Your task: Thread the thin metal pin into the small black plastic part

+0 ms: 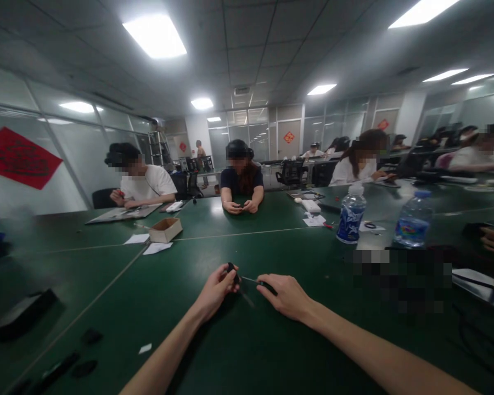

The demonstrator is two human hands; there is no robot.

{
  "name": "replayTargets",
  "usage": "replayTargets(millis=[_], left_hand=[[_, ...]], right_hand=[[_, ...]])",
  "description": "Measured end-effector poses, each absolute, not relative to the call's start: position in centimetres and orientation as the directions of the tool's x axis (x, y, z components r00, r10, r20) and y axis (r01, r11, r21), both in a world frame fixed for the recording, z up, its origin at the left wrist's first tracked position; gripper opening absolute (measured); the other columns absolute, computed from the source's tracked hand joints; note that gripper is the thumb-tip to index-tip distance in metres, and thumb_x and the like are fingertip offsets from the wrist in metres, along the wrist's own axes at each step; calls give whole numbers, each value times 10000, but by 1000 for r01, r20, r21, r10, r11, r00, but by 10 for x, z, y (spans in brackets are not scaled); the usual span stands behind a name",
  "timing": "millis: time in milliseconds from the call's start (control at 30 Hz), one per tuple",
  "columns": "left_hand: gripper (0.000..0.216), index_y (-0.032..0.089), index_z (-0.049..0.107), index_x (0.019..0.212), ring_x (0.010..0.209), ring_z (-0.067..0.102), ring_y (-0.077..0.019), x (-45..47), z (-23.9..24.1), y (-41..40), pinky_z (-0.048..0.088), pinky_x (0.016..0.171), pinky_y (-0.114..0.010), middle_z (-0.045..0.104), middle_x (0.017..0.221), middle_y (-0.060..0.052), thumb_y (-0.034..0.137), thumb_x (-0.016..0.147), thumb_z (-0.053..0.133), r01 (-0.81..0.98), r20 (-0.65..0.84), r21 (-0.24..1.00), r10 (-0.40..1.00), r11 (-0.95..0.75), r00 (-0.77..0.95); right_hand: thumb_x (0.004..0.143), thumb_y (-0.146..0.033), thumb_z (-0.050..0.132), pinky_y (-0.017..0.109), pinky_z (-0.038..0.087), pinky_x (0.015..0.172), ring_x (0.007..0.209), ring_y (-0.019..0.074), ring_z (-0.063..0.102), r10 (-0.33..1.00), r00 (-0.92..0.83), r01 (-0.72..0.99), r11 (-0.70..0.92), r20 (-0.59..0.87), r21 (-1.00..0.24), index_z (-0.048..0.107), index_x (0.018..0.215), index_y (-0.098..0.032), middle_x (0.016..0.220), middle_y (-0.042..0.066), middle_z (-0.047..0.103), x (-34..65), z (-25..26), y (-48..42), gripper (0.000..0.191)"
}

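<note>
Thin tool [251,280] clamped in right fingers [272,286], black part [230,267] in left fingers [224,275]; box [165,229] beyond.

Pinched at the fingertips of the left hand [214,291], just above the green table [271,351]: small black part [230,268], rounded and dark, its finer detail too small to tell. Gripped in the right hand [286,296]: slender tool [251,280], thin metal shaft on a dark handle, lying near-level, tip touching the small black part.

Open table [255,249] beyond hands [214,291]; cardboard box [165,229] front-left, water bottles [351,219] front-right, well apart
</note>
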State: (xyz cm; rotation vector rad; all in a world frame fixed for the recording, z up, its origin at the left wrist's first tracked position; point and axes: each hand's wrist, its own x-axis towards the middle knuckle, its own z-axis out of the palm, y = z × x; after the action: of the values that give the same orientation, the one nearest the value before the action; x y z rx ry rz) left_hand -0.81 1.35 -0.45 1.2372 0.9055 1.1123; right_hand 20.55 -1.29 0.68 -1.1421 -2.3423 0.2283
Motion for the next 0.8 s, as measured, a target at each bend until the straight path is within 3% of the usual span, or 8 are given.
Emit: replayTargets(millis=[233,433,800], left_hand=[[628,110,520,1192,643,502,-112,-9,-6,15,361,621,-240,578,795,-47,480,711,683,-196,21,980,961,35,277],[649,120,478,1259,633,474,-105,-10,-8,15,336,605,-237,552,776,-30,486,748,641,-171,54,985,954,-2,294],[417,116,604,940,614,444,-104,-11,-4,13,318,570,-227,539,747,-19,494,764,608,-13,91,996,941,-92,325]], right_hand=[[933,-369,377,258,453,641,697,152,581,738,-581,640,675,344,-367,614,1059,-203,835,36,634,206,6,-13,315],[933,-361,378,269,454,650,714,162,586,749,-559,659,662,356,-358,609,1090,-195,849,52,636,206,5,-12,325],[931,-355,384,256,447,656,709,152,575,722,-603,626,692,340,-361,610,1058,-214,830,37,630,208,4,-12,294]])
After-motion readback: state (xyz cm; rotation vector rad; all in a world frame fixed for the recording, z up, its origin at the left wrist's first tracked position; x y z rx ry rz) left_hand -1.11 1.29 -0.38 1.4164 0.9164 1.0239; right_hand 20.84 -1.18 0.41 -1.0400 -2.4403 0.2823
